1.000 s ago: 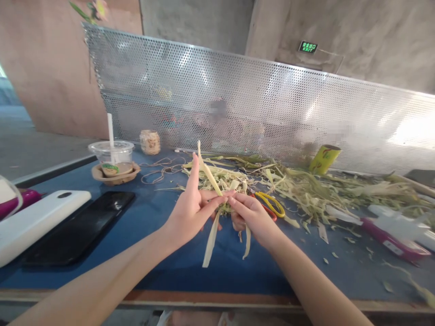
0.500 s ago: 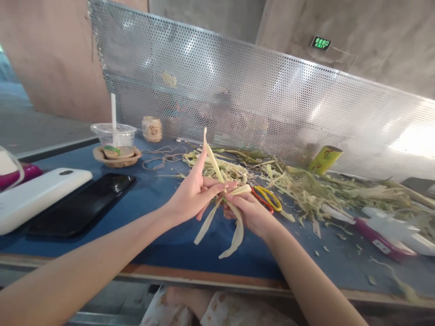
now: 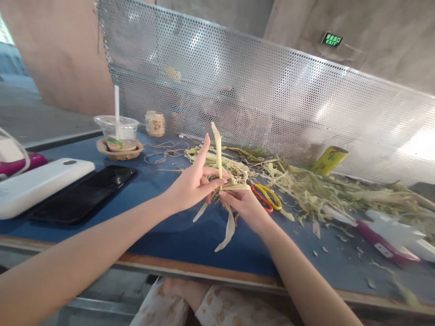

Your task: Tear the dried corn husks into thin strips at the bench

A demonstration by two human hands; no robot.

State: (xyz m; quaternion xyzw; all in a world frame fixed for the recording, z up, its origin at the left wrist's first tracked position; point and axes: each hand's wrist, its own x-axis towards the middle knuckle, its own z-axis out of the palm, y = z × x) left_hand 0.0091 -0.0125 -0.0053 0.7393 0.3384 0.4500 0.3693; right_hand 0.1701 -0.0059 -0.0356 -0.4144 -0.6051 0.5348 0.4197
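Pale, flat strips of corn husk (image 3: 230, 231) cross between my two hands above the blue table. My left hand (image 3: 193, 185) pinches them near the crossing with thumb and fingertips, its index finger pointing up beside an upright strip. Closed on the same strips from the right is my right hand (image 3: 243, 202), with one strip lying over its fingers. Two strip ends hang below the hands. Just right of my right hand lie scissors with red and yellow handles (image 3: 268, 198); their blades are mostly hidden. The knot or fold itself is covered by my fingers.
Loose husks (image 3: 306, 192) are heaped along the back and right. At left are a black phone (image 3: 81, 194), a white power bank (image 3: 44, 185) and a clear cup (image 3: 122, 131) with a straw. A purple-and-white device (image 3: 384, 242) lies right. A perforated metal screen (image 3: 254, 86) stands behind.
The upright strip has swung from leaning left to nearly vertical, now right of my left index finger. My hands stay together at the crossing. The camera view has shifted slightly.
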